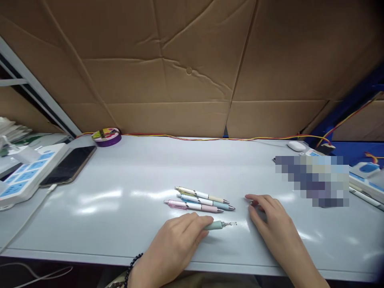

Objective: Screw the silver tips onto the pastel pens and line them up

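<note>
My left hand (180, 242) is closed around the light green barrel of a pen (213, 226). From the pen's front end a bare spring (231, 224) sticks out to the right. My right hand (271, 220) rests low over the table, thumb and forefinger pinched on a small metal pen tip (251, 203), mostly hidden by the fingers. Just beyond my left hand lie three click pens side by side, tips to the right: a yellow pen (201, 195), a blue pen (207, 202) and a pink pen (193, 206).
A roll of tape (106, 140) sits at the back left. Left of it are a phone (69, 166) and a power strip (25, 176) with a white cable. Rightward lie a white mouse (296, 146) and a blurred-out item (315, 180). Cardboard (168, 80) stands behind the table.
</note>
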`<state>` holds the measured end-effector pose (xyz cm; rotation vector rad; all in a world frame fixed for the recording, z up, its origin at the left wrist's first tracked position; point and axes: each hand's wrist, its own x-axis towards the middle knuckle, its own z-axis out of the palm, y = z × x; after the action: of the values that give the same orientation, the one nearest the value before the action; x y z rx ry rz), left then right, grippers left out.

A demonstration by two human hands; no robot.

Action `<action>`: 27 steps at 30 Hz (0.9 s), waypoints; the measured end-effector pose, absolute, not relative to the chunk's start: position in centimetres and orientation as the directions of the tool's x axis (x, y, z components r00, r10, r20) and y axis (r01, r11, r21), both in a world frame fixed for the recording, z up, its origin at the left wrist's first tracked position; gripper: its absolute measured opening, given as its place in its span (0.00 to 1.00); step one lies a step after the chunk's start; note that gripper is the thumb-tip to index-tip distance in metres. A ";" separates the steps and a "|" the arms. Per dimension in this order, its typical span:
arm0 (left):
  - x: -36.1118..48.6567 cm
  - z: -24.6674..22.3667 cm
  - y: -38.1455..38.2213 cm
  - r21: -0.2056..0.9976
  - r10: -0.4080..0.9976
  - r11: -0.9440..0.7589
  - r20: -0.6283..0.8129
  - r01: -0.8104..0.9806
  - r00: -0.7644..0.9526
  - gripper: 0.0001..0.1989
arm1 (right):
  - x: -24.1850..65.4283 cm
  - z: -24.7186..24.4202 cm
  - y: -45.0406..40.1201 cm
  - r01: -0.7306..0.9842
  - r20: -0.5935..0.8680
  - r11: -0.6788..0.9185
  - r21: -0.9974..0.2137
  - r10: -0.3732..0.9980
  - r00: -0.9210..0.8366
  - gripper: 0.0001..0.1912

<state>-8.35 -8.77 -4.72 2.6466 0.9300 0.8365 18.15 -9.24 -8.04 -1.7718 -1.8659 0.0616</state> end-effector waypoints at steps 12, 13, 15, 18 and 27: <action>-8.4 -4.8 -8.7 0.373 0.634 -0.772 0.403 0.515 0.660 0.12 | 12.6 -4.4 -12.7 0.557 0.462 0.355 -0.751 0.885 0.059 0.04; -8.4 -4.8 -8.7 0.372 0.634 -0.772 0.401 0.516 0.661 0.12 | 12.1 -4.4 -12.7 0.503 0.470 0.386 -0.773 0.882 0.045 0.04; -8.4 -4.9 -8.7 0.366 0.633 -0.773 0.395 0.518 0.666 0.12 | 11.5 -4.6 -12.6 0.434 0.491 0.430 -0.792 0.870 0.033 0.07; -8.4 -5.0 -8.6 0.359 0.637 -0.770 0.386 0.527 0.667 0.11 | 11.3 -5.2 -12.3 0.440 0.464 0.414 -0.797 0.886 0.007 0.07; -8.4 -5.2 -8.4 0.248 0.669 -0.740 0.368 0.625 0.646 0.13 | 12.8 -6.1 -10.8 0.784 0.455 0.345 -0.516 0.886 -0.091 0.10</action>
<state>-8.37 -8.40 -5.23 2.7601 1.0876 0.6775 12.79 -10.75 -6.08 -1.4616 -1.8919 0.1800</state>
